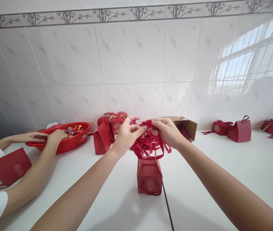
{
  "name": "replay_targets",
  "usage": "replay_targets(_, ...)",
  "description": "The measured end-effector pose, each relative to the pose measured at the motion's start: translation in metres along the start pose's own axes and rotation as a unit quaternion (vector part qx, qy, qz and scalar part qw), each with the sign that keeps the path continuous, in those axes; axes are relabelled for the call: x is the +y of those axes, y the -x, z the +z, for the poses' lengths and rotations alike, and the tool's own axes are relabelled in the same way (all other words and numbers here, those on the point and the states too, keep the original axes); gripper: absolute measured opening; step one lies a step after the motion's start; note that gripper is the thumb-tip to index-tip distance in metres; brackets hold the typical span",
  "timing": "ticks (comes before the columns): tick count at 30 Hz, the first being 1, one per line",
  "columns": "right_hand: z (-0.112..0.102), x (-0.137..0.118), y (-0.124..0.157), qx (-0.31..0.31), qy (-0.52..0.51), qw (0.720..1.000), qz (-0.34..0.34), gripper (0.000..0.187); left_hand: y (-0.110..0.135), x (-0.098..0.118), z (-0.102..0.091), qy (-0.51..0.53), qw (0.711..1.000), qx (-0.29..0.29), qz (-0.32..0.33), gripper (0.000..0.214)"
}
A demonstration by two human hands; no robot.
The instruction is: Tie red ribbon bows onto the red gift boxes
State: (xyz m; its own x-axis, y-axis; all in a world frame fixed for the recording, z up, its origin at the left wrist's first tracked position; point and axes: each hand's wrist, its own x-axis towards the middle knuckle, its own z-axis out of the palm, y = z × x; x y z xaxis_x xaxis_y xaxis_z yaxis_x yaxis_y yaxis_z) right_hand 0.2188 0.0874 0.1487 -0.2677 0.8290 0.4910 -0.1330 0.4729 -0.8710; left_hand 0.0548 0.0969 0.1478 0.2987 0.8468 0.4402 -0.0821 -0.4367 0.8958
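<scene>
My left hand (126, 133) and my right hand (166, 131) meet above a heap of red ribbons (148, 144). Both pinch one red ribbon (148, 124) between their fingertips, and its loop hangs down to about the top of a small red gift box (149, 176). That box stands upright on the white counter (199, 192), directly below my hands. The ribbon heap lies just behind the box.
Another person's two arms reach from the left into a red bowl (66, 141) of wrapped sweets. Flat red box blanks (8, 168) lie at far left. Finished red boxes (107, 128) stand by the wall, more (241, 130) at right. An open brown carton (186, 125) lies behind.
</scene>
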Motion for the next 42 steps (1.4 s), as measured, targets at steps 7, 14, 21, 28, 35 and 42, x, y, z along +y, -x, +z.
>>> replay_targets(7, -0.002, 0.016, 0.007, -0.008, 0.013, 1.000, -0.008, 0.024, 0.000, -0.006, -0.005, 0.009, 0.999, -0.032, -0.016, 0.032)
replay_targets(14, -0.016, 0.034, 0.008, -0.042, 0.271, 0.937, -0.215, 0.021, 0.000, -0.012, -0.014, 0.175, 0.976, -0.061, -0.111, 0.018)
replay_targets(21, -0.021, 0.042, 0.012, 0.003, 0.524, 0.775, -0.353, 0.031, 0.001, -0.014, -0.013, 0.163, 0.978, -0.057, -0.113, 0.020)
replay_targets(28, -0.017, 0.042, 0.022, 0.049, 0.468, 0.838, -0.277, 0.029, 0.019, -0.018, -0.009, -0.199, 0.971, 0.033, 0.132, 0.034)
replay_targets(35, -0.067, 0.024, 0.058, 0.113, 0.583, 0.805, 0.004, 0.030, 0.026, -0.027, -0.063, -0.472, 0.866, 0.086, 0.139, 0.027)
replay_targets(42, -0.127, 0.046, 0.109, 0.037, 0.637, 0.702, 0.317, 0.019, 0.061, -0.076, -0.124, -0.543, 0.836, -0.022, -0.078, 0.037)
